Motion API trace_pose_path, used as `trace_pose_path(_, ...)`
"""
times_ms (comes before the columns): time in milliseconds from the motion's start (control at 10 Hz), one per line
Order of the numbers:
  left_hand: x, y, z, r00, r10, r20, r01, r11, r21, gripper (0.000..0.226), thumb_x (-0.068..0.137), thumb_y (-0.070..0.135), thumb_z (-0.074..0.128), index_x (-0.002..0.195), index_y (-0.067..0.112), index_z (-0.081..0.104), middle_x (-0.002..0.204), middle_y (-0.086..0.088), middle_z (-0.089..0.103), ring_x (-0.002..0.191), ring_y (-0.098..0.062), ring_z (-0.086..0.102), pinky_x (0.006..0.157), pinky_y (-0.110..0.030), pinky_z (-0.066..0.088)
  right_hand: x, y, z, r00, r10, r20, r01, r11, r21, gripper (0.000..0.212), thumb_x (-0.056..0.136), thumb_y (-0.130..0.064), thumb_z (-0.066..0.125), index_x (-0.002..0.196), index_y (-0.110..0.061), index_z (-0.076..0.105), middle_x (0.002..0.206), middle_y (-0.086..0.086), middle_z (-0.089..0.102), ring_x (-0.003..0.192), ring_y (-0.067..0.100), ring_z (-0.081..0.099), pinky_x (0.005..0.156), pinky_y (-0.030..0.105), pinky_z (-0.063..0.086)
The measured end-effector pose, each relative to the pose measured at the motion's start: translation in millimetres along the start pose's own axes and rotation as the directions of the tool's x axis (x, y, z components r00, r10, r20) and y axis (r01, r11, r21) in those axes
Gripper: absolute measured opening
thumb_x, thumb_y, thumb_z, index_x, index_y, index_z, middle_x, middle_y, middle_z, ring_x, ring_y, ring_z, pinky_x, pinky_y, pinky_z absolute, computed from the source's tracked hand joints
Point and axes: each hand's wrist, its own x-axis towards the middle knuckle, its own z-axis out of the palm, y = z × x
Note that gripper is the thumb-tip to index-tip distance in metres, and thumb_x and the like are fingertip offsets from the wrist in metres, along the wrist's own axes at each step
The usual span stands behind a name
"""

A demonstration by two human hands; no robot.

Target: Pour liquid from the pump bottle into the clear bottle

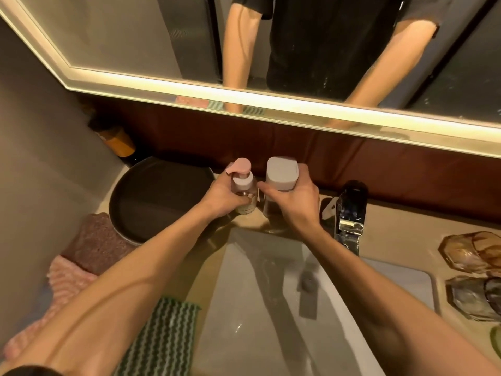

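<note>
A small clear pump bottle [244,189] with a pink pump head and pale collar stands upright at the back of the counter, behind the sink. My left hand [225,196] is wrapped around its body. Right beside it, almost touching, stands a taller clear bottle [280,173] with a wide grey-white square cap. My right hand [291,199] grips this bottle just below the cap. The lower parts of both bottles are hidden by my fingers.
A white sink [271,308] lies below the bottles, with a chrome faucet [349,215] to the right. A dark round tray [160,199] sits at the left, folded towels [89,256] in front of it. Amber glass dishes [471,253] lie at the right edge.
</note>
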Motion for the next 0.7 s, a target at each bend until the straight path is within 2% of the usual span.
trace_pose_path(100, -1, -1, 0, 1.0, 0.002, 0.012, -0.003, 0.998, 0.055, 0.077, 0.073, 0.014, 0.084, 0.141, 0.023, 0.048, 0.128, 0.005, 0.062, 0.124, -0.015, 0.055, 0.111, -0.045, 0.043, 2, -3, 3, 0.999, 0.006, 0.037, -0.005, 1.0, -0.021, 0.07, 0.066, -0.059, 0.083, 0.113, -0.026, 0.044, 0.112, -0.001, 0.063, 0.105, 0.02, 0.061, 0.084, 0.046, 0.056)
trace_pose_path(200, -5, 3, -6, 0.999, 0.024, 0.026, -0.027, 0.995, 0.094, 0.09, 0.071, 0.012, 0.085, 0.147, 0.023, 0.037, 0.135, 0.003, 0.054, 0.13, -0.018, 0.049, 0.114, -0.045, 0.039, 3, -6, 3, 0.996, 0.034, 0.083, -0.029, 0.998, -0.058, 0.073, 0.068, -0.059, 0.082, 0.115, -0.025, 0.039, 0.118, 0.001, 0.06, 0.111, 0.023, 0.058, 0.086, 0.049, 0.056)
trace_pose_path(300, -15, 12, -15, 0.997, 0.039, 0.062, -0.045, 0.993, 0.106, 0.105, 0.071, 0.013, 0.087, 0.153, 0.023, 0.023, 0.144, -0.001, 0.046, 0.135, -0.02, 0.043, 0.113, -0.036, 0.035, 0, -9, -2, 0.993, 0.046, 0.108, -0.039, 0.997, -0.063, 0.074, 0.068, -0.061, 0.08, 0.116, -0.026, 0.036, 0.118, 0.001, 0.06, 0.11, 0.024, 0.058, 0.085, 0.049, 0.056)
trace_pose_path(400, -29, 17, -23, 0.998, 0.019, 0.066, -0.027, 0.992, 0.121, 0.105, 0.074, 0.021, 0.087, 0.154, 0.018, 0.021, 0.149, -0.004, 0.043, 0.138, -0.021, 0.041, 0.107, -0.03, 0.033, -8, -13, -8, 0.992, 0.065, 0.109, -0.065, 0.998, -0.003, 0.085, 0.071, -0.058, 0.081, 0.132, -0.019, 0.036, 0.123, 0.002, 0.059, 0.113, 0.021, 0.058, 0.088, 0.04, 0.055)
trace_pose_path(500, -46, 20, -32, 0.997, -0.02, 0.072, 0.01, 0.989, 0.144, 0.107, 0.072, 0.035, 0.088, 0.155, 0.016, 0.022, 0.157, -0.005, 0.036, 0.143, -0.025, 0.035, 0.116, -0.041, 0.032, -18, -21, -15, 0.987, 0.102, 0.123, -0.107, 0.994, 0.038, 0.089, 0.076, -0.053, 0.079, 0.142, -0.015, 0.032, 0.131, 0.005, 0.056, 0.116, 0.021, 0.056, 0.088, 0.035, 0.052)
trace_pose_path(600, -69, 21, -40, 0.992, -0.038, 0.117, 0.018, 0.986, 0.166, 0.108, 0.073, 0.042, 0.085, 0.155, 0.015, 0.022, 0.16, -0.006, 0.031, 0.145, -0.025, 0.033, 0.115, -0.042, 0.032, -35, -33, -26, 0.99, 0.106, 0.093, -0.113, 0.99, 0.079, 0.089, 0.081, -0.053, 0.075, 0.147, -0.014, 0.029, 0.135, 0.006, 0.054, 0.113, 0.019, 0.056, 0.083, 0.03, 0.049)
trace_pose_path(700, -89, 24, -44, 0.993, -0.084, 0.088, 0.062, 0.971, 0.23, 0.107, 0.075, 0.053, 0.08, 0.155, 0.013, 0.021, 0.16, -0.009, 0.031, 0.142, -0.027, 0.037, 0.11, -0.04, 0.037, -51, -48, -38, 0.992, 0.11, 0.061, -0.116, 0.988, 0.101, 0.081, 0.087, -0.053, 0.068, 0.148, -0.014, 0.03, 0.142, 0.006, 0.05, 0.115, 0.017, 0.053, 0.08, 0.024, 0.044)
